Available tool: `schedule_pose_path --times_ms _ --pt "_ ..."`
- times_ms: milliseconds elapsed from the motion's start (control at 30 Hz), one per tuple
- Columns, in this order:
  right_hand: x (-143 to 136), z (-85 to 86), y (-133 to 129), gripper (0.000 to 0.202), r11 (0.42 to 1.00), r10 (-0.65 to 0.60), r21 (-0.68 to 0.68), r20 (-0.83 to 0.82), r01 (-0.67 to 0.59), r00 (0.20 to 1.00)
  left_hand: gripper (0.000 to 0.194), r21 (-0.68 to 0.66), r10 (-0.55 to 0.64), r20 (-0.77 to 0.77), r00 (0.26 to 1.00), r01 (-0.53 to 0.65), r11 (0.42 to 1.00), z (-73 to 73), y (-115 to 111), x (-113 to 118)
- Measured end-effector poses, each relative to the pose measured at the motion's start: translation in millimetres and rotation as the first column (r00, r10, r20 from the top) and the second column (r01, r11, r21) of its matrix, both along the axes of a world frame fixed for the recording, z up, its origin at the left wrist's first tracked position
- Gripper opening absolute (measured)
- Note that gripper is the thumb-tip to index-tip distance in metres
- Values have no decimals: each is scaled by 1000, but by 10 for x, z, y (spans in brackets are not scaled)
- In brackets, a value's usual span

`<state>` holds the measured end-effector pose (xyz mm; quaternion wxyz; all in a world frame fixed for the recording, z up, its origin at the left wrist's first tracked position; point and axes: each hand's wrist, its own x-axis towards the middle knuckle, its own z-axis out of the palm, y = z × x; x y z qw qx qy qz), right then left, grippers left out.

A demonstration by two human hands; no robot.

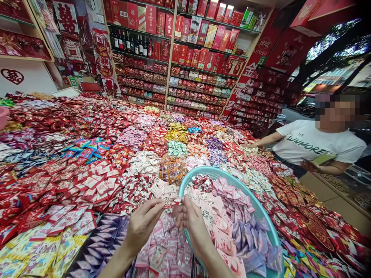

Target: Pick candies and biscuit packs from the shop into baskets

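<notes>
Our left hand (pixel 142 224) and right hand (pixel 189 216) together pinch 1 small packet (pixel 171 202) just left of the teal basket (pixel 236 180), which looks well filled with pink and purple packets (pixel 251 239), loose heaps (pixel 97 185) around it.

forearms (pixel 117 259): bare | left hand (pixel 143 224): bare | right hand (pixel 189 216): small ring (pixel 183 219)

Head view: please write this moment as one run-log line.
left hand: pinches small packet | right hand: at same packet | teal basket: packets inside, near right hand
</notes>
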<state>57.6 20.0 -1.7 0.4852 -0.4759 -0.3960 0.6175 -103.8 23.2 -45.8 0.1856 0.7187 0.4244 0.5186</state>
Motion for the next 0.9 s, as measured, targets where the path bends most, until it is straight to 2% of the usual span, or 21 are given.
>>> schedule_pose_path --times_ms 100,167,200,233,300,400,467,567,733,800,900 --pt "31 44 -35 38 999 24 -28 -66 -25 998 40 147 -36 -159 987 60 987 -26 -14 -61" --pt "46 28 -51 41 1000 6 -3 -64 -6 998 43 152 -35 -139 990 56 987 -8 -38 -44" --pt "54 13 -57 41 1000 -3 14 -51 4 999 41 121 -18 -80 997 28 992 15 -52 -22" --pt "62 -2 -62 40 1000 -4 30 -29 5 1000 37 53 12 8 1000 -12 998 47 -66 3" --pt "82 -25 -71 38 998 4 62 26 -6 1000 31 -186 103 212 972 -63 981 127 -78 51" --pt "108 -23 -81 35 993 45 108 105 -56 993 33 -527 211 391 896 29 849 240 -51 91" --pt "113 -5 -85 35 988 79 122 136 -95 988 33 -613 227 442 868 107 782 281 -19 103" --pt "101 10 -97 39 990 100 89 96 -108 990 30 -637 238 521 820 187 748 289 8 121" --pt "84 -39 -148 32 994 100 40 70 -103 992 31 -616 263 598 757 224 755 286 -25 173" --pt "88 -55 -168 32 994 89 52 73 -93 993 31 -625 241 575 782 230 745 294 -57 192" --pt "98 -51 -191 31 995 71 63 74 -75 995 33 -641 168 484 858 217 736 307 -111 212"
